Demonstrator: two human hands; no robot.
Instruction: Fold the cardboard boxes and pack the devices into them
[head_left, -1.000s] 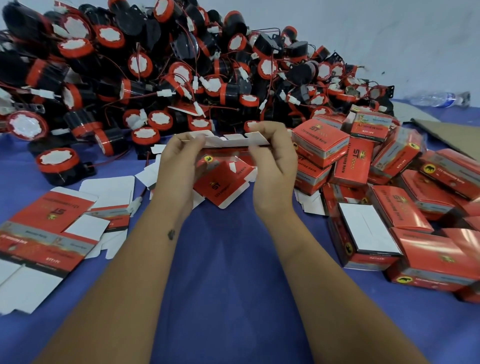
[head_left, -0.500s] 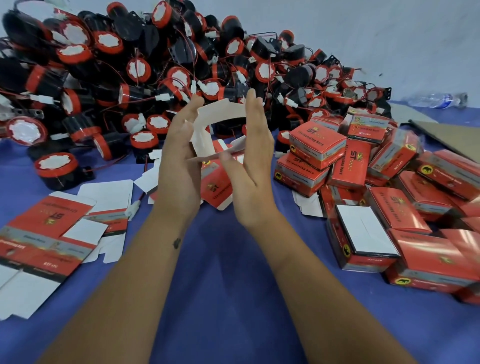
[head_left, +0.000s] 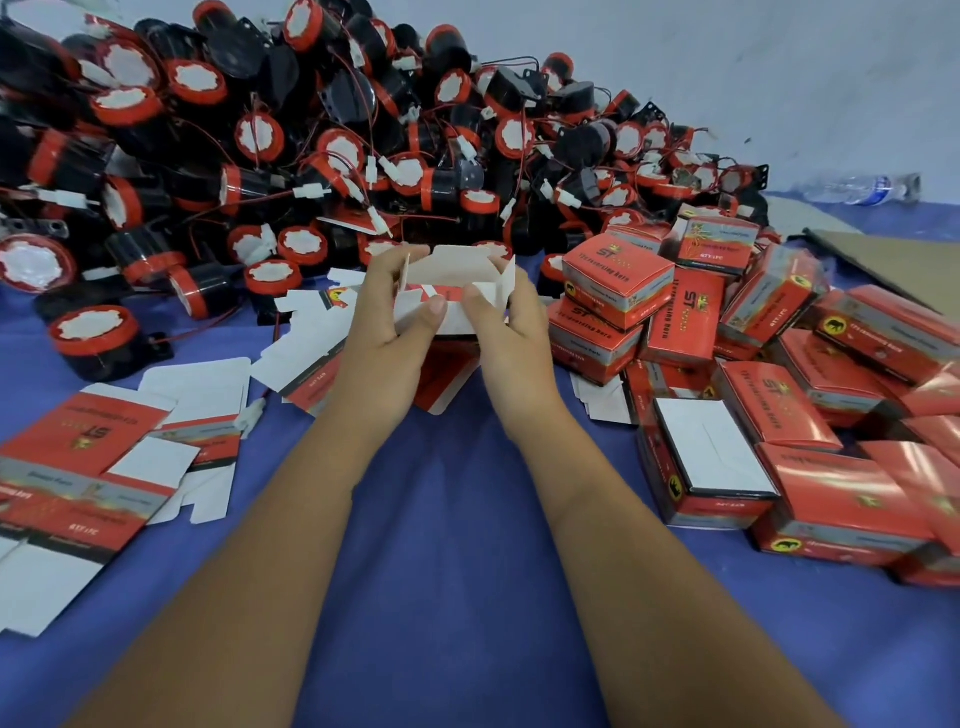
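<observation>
Both hands hold one half-formed red and white cardboard box (head_left: 454, 280) above the blue table, its white inside facing me and its end flaps sticking up. My left hand (head_left: 387, 332) grips its left end, thumb pressing a white flap inward. My right hand (head_left: 511, 332) grips the right end, thumb on the same front flap. Behind the box rises a large heap of black and red round devices (head_left: 311, 140) with thin red wires and white plugs.
Flat unfolded box blanks (head_left: 88, 467) lie at the left and under my hands. Several folded red boxes (head_left: 769, 395) are piled at the right. A plastic bottle (head_left: 852, 184) and a brown cardboard sheet (head_left: 893, 260) lie at the back right. Blue cloth (head_left: 457, 545) covers the table.
The flat blank was squeezed open between my upright palms, then lowered. Now both thumbs press its flaps inward and it has a box shape.
</observation>
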